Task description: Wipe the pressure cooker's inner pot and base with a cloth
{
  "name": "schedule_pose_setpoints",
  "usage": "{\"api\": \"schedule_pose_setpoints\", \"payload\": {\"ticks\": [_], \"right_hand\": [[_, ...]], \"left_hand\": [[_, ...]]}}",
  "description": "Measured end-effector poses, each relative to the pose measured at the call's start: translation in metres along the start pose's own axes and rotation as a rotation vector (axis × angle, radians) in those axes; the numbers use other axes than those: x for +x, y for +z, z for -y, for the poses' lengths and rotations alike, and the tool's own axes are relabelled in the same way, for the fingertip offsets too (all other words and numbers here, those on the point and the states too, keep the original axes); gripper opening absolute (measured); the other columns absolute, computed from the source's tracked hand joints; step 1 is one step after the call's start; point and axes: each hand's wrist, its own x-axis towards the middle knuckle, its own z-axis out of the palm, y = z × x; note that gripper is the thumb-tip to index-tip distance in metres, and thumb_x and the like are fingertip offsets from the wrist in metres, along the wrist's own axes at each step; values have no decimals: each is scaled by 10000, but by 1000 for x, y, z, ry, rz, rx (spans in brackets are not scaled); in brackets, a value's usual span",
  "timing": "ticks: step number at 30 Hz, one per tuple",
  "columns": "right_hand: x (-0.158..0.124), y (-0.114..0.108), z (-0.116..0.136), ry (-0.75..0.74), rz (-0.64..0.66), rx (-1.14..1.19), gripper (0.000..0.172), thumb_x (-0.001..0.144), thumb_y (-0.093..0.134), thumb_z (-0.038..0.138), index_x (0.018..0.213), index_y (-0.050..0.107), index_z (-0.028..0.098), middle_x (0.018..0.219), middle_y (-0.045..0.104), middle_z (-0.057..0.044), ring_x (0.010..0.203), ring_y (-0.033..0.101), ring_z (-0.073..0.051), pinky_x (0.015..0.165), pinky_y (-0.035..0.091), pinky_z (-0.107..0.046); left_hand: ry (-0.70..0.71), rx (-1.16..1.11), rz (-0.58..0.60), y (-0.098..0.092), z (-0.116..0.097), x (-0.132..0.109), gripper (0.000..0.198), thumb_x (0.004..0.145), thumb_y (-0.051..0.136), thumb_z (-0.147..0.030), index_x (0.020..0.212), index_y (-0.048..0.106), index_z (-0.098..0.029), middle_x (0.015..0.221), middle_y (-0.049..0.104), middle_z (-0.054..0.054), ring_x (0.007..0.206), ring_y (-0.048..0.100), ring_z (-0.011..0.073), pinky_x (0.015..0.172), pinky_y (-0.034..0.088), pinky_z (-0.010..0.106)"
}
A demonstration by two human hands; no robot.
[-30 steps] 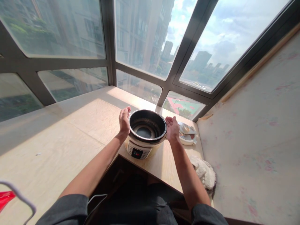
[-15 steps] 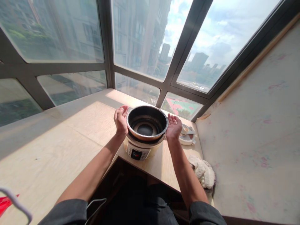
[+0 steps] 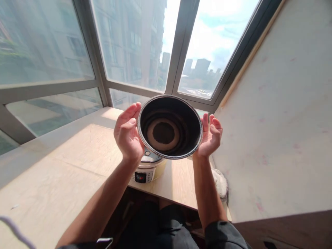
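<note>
I hold a dark round inner pot up in the air between both palms, its mouth tilted toward me. My left hand presses its left side and my right hand presses its right side, fingers extended along the rim. Below the pot stands the cream rice cooker body with a small red-lit control panel, on the wooden counter.
A crumpled white cloth lies on the counter by the right wall. Large windows run along the far edge, and a pale wall panel closes the right side. A dark gap opens below the counter at my lap.
The pot has been lifted out of the cooker and raised high, tilting toward me. Both hands rose with it, and the view has tipped upward.
</note>
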Motion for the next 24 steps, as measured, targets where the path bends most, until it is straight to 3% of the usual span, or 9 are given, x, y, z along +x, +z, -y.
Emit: {"api": "schedule_pose_setpoints", "payload": {"ticks": [5, 11, 17, 24], "right_hand": [[12, -35, 47, -67, -26, -50, 222, 805, 571, 278, 1002, 674, 284, 1309, 653, -1, 1307, 630, -270, 1106, 505, -528], [17, -93, 87, -95, -159, -170, 216, 772, 616, 235, 976, 677, 269, 1287, 664, -5, 1290, 639, -254, 1132, 487, -514], [9, -152, 99, -10, -264, -260, 267, 718, 725, 175, 970, 664, 236, 1279, 657, -19, 1246, 663, -242, 1106, 502, -458], [-15, -211, 81, 163, -336, -304, 201, 732, 698, 215, 930, 665, 226, 1092, 735, -18, 1117, 713, -222, 1087, 508, -476]], "left_hand": [[-75, 44, 46, 37, 11, -37, 306, 850, 561, -337, 1065, 758, -244, 1180, 732, 10, 1395, 535, 342, 1184, 433, 517], [-217, 5, 148, 59, 40, -85, 354, 815, 588, -298, 1114, 776, -293, 1209, 739, 9, 1369, 568, 345, 1202, 413, 561], [-358, 94, 203, 54, 69, -143, 404, 824, 595, -253, 1179, 765, -343, 1293, 727, -8, 1351, 589, 318, 1216, 403, 548], [-497, 139, 186, 26, 90, -185, 380, 802, 638, -201, 1146, 771, -293, 1252, 750, 37, 1302, 628, 297, 1190, 442, 500]]}}
